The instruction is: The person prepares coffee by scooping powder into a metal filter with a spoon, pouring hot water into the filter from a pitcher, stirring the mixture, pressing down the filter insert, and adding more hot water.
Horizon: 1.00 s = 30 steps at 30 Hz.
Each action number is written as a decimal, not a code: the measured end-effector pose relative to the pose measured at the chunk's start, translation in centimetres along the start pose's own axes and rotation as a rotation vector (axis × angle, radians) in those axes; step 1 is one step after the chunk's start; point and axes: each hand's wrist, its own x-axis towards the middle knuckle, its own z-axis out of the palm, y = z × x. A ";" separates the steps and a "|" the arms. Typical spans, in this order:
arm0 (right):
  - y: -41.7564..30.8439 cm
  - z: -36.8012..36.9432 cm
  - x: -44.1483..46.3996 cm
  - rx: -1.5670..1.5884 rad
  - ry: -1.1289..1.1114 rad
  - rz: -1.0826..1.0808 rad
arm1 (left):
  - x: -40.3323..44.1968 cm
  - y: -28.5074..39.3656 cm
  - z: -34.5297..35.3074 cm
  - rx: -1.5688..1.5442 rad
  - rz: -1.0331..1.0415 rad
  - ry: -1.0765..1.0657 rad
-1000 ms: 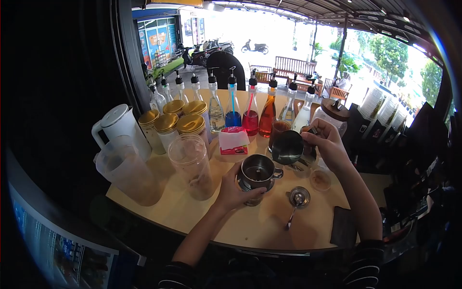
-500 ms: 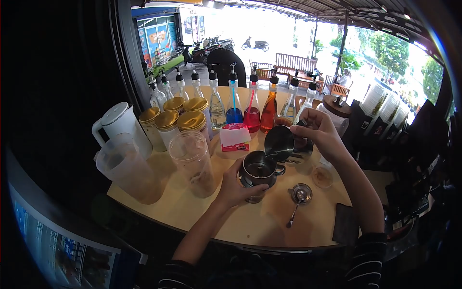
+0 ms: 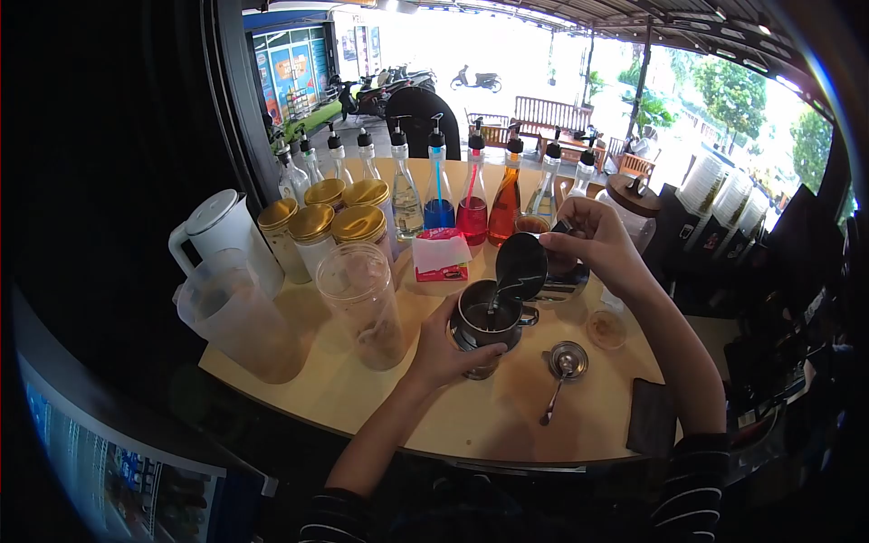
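A metal coffee drip filter (image 3: 490, 314) with a side handle sits on a glass (image 3: 482, 369) that is mostly hidden. My left hand (image 3: 444, 353) is wrapped round the filter's lower part, thumb across the front. Above its right rim, my right hand (image 3: 593, 240) grips a metal pitcher (image 3: 522, 264) tilted to the left. A thin stream of liquid runs from the pitcher's lip into the filter. Just right of the filter, a teaspoon (image 3: 556, 394) rests in a small round metal dish (image 3: 568, 355).
Gold-lidded jars (image 3: 359, 223), a tall clear container (image 3: 359, 308) and plastic jugs (image 3: 237, 312) stand at left. Several pump bottles (image 3: 472, 213) line the back, behind a red tissue pack (image 3: 441, 256). A dark cloth (image 3: 652, 416) lies at the front right edge.
The pitcher has tipped slightly further, and a stream now shows falling into the filter. My left hand has stayed in place around it.
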 end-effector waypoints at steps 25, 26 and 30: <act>0.8 -1.1 -0.3 -0.015 0.047 -0.054 | 0.1 -0.3 0.3 0.000 0.028 0.042; 0.8 -1.1 -0.3 -0.038 0.039 -0.061 | 0.1 -0.3 0.3 0.000 0.028 0.041; 0.9 -1.2 0.1 -0.109 0.055 -0.034 | 0.1 -0.4 0.2 0.009 0.028 0.041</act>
